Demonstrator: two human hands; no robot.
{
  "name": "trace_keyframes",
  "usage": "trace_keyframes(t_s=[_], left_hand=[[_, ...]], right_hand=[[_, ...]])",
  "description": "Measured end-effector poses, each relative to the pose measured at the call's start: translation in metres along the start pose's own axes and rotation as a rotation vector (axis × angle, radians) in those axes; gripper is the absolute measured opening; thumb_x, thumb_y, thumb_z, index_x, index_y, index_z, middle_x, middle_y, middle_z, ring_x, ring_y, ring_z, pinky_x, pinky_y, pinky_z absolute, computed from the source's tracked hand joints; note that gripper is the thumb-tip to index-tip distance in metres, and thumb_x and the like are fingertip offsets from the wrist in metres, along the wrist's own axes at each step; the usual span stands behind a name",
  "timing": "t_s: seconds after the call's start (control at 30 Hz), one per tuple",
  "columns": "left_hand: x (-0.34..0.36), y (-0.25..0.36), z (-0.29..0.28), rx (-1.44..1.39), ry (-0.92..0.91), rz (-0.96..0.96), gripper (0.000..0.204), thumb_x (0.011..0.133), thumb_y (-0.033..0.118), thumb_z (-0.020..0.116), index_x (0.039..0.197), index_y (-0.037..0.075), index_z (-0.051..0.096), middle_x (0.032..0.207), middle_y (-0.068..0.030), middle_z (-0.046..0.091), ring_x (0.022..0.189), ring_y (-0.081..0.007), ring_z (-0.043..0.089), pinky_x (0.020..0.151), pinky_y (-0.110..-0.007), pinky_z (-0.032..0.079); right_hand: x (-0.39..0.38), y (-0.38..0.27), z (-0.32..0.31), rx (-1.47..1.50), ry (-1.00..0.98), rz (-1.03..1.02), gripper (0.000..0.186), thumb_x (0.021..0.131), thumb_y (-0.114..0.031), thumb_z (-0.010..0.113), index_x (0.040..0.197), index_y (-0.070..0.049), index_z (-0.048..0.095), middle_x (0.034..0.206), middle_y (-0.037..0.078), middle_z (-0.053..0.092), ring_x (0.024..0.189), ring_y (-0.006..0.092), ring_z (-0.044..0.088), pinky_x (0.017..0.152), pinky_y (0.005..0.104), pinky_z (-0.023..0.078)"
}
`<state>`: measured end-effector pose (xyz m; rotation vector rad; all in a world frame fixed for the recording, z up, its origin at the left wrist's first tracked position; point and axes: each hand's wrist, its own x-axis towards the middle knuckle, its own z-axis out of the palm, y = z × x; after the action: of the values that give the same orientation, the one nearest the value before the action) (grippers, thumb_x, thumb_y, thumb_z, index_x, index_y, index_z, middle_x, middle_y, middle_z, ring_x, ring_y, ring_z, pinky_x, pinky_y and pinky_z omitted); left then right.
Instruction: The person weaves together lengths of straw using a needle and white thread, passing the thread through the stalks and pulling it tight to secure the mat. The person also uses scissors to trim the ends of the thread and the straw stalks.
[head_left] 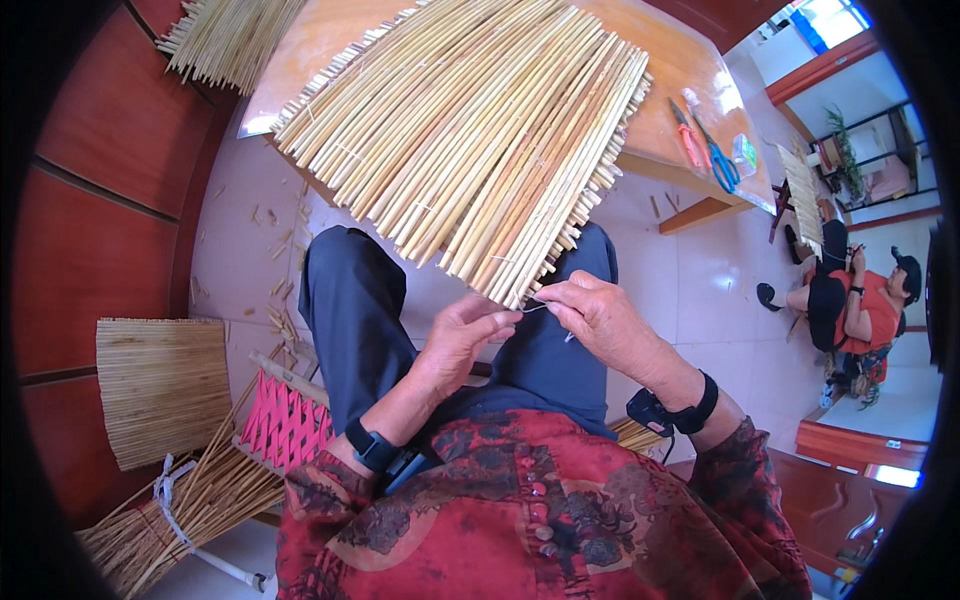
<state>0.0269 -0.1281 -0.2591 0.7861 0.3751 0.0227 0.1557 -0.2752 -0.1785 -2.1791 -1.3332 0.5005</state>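
A thick mat of straw-coloured stalks, laid side by side, rests on the table and juts over its near edge above my knees. At its lowest corner my left hand closes thumb against fingers by the stalk ends. My right hand pinches a thin pale thread just right of that same corner. The thread runs between both hands. Whether the left fingers hold the thread or a stalk end is hard to make out.
On the wooden table lie red-handled pliers, blue-handled scissors and a small clear box. A stalk bundle, a finished-looking mat and a pink woven stool stand at left. Another person sits at far right.
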Motion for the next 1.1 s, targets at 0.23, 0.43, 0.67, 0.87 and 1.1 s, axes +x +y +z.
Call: trace_keyframes(t_s=[0.23, 0.43, 0.67, 0.87, 1.1], left_hand=[[0.008, 0.014, 0.009, -0.005, 0.111, -0.102, 0.031, 0.083, 0.013, 0.061, 0.101, -0.009, 0.050, 0.095, -0.0165, 0.061, 0.088, -0.0210, 0.062, 0.075, -0.030, 0.050], [0.010, 0.006, 0.007, 0.066, 0.101, -0.056, 0.032, 0.081, 0.007, 0.062, 0.108, -0.006, 0.052, 0.097, -0.0142, 0.061, 0.089, -0.0203, 0.062, 0.080, -0.032, 0.050], [0.008, 0.005, 0.012, -0.031, 0.120, -0.024, 0.030, 0.081, 0.005, 0.061, 0.108, -0.006, 0.051, 0.097, -0.0138, 0.061, 0.090, -0.0211, 0.062, 0.079, -0.032, 0.052], [0.009, 0.003, 0.011, -0.096, 0.100, -0.017, 0.029, 0.082, 0.003, 0.059, 0.109, -0.005, 0.051, 0.099, -0.0134, 0.061, 0.091, -0.0205, 0.061, 0.080, -0.032, 0.051], [0.018, -0.008, 0.014, 0.022, 0.143, -0.026, 0.031, 0.080, 0.003, 0.061, 0.109, -0.003, 0.051, 0.095, -0.0107, 0.061, 0.082, -0.0145, 0.060, 0.072, -0.025, 0.049]], right_hand=[[-0.003, -0.006, 0.003, -0.051, 0.017, -0.019, 0.018, 0.078, -0.009, 0.060, 0.096, -0.007, 0.060, 0.076, 0.012, 0.053, 0.071, 0.0297, 0.057, 0.062, 0.0372, 0.046], [0.004, -0.002, 0.004, -0.113, -0.009, -0.050, 0.018, 0.079, -0.009, 0.060, 0.096, -0.008, 0.060, 0.073, 0.011, 0.051, 0.068, 0.0295, 0.056, 0.059, 0.0382, 0.046], [0.008, -0.005, 0.000, -0.202, -0.091, -0.059, 0.020, 0.078, -0.008, 0.058, 0.098, -0.011, 0.061, 0.070, 0.010, 0.050, 0.066, 0.0280, 0.056, 0.055, 0.0375, 0.045], [0.013, -0.002, -0.002, -0.256, -0.073, -0.105, 0.021, 0.077, -0.007, 0.057, 0.098, -0.012, 0.060, 0.069, 0.010, 0.049, 0.064, 0.0282, 0.055, 0.054, 0.0381, 0.045], [0.020, -0.002, -0.012, -0.261, -0.097, -0.094, 0.017, 0.077, -0.008, 0.057, 0.093, -0.010, 0.062, 0.074, 0.012, 0.055, 0.069, 0.0289, 0.057, 0.057, 0.0373, 0.047]])
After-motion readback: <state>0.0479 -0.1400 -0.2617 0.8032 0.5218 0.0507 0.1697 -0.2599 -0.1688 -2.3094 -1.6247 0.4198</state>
